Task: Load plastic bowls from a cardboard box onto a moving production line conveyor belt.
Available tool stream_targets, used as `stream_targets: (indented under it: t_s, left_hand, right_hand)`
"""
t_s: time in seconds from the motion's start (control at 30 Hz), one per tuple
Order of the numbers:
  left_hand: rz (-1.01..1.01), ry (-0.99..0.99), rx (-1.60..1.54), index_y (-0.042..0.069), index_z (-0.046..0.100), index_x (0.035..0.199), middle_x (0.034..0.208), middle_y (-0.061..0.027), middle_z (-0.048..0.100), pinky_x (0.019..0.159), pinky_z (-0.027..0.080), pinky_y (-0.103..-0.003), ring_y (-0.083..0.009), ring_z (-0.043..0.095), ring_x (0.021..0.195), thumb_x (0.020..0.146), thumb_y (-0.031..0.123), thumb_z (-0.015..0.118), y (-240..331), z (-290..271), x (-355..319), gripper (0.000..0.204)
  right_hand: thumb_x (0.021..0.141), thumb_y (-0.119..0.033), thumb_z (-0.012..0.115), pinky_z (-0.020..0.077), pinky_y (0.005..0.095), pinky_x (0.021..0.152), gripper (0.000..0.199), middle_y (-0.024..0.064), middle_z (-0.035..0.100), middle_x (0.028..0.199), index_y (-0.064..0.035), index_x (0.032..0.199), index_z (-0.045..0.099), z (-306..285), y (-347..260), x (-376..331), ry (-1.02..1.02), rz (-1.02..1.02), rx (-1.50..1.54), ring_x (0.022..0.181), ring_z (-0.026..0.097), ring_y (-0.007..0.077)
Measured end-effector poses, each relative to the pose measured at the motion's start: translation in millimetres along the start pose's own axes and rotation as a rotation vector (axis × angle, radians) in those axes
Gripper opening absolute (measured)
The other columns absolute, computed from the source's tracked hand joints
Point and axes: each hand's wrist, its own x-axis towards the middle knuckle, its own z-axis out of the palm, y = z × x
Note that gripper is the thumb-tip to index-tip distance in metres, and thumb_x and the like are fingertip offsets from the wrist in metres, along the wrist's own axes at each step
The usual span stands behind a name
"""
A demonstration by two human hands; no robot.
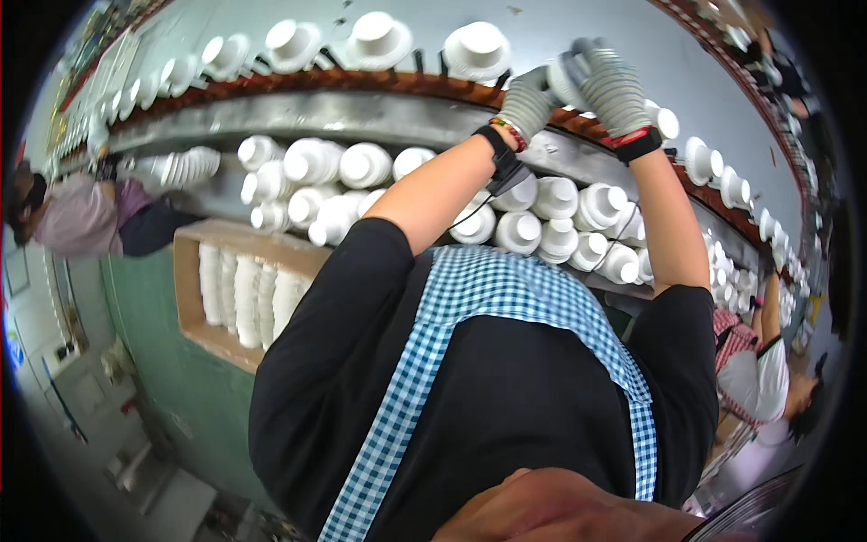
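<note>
My left hand point(529, 101) and my right hand point(612, 88), both in striped grey-white gloves, meet over the far line of brown holders. Between them is a white cup-shaped piece point(565, 83), partly hidden by the gloves. Fingers of both hands are closed around it, somewhat blurred. Just left of my hands, a white flanged cup-shaped piece point(477, 51) sits on the line, with similar ones further left. Below my forearms, stacks of white cup-shaped pieces point(519, 231) lie on their sides on a metal ledge point(388, 118).
A cardboard box point(189, 298) packed with rows of white stacked pieces stands at my left, above a green floor point(172, 379). One person point(86, 212) works at the far left. Another person point(754, 379) is at the right, reaching toward the line.
</note>
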Motion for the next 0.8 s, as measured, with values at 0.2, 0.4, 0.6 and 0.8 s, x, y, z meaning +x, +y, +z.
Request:
stream_targets:
  t_s: [0.2,0.4,0.6,0.8]
  left_hand:
    - [-0.018,-0.059,-0.154,0.002,0.054,0.12,0.106,-0.0165,0.066,0.088,0.049,-0.036,-0.0284,0.063,0.099,0.081,0.016,0.067,-15,-39,-22,0.043]
    - [-0.036,-0.049,0.014,0.001,0.056,0.117,0.108,-0.0184,0.066,0.089,0.047,-0.036,-0.0331,0.062,0.102,0.085,0.024,0.063,-20,-79,-29,0.04]
    - [-0.093,-0.016,0.024,-0.002,0.058,0.118,0.108,-0.0154,0.066,0.088,0.05,-0.034,-0.0254,0.064,0.102,0.09,0.02,0.06,-25,-163,-65,0.035]
    - [-0.573,-0.011,-0.261,-0.001,0.059,0.114,0.109,-0.0119,0.065,0.088,0.052,-0.03,-0.02,0.063,0.101,0.095,0.015,0.053,-53,-217,-134,0.026]
  right_hand:
    - [0.091,-0.041,0.052,0.0513,0.0489,0.067,0.03,0.015,0.06,0.099,-0.0157,0.103,0.061,19,-52,8,-0.017,0.185,0.028,0.082,0.064,0.0369]
    - [0.09,-0.04,0.053,0.0519,0.0496,0.068,0.03,0.0193,0.06,0.103,-0.0131,0.101,0.062,50,-80,38,-0.065,0.125,-0.036,0.082,0.064,0.04]
    - [0.081,-0.026,0.064,0.0487,0.0471,0.084,0.044,0.0257,0.059,0.106,-0.0038,0.117,0.054,52,-109,60,0.027,0.013,0.075,0.099,0.058,0.0407]
    - [0.084,-0.039,0.065,0.053,0.0463,0.077,0.053,0.0244,0.054,0.109,-0.0101,0.124,0.048,41,-164,-25,-0.067,-0.016,0.07,0.095,0.062,0.0394]
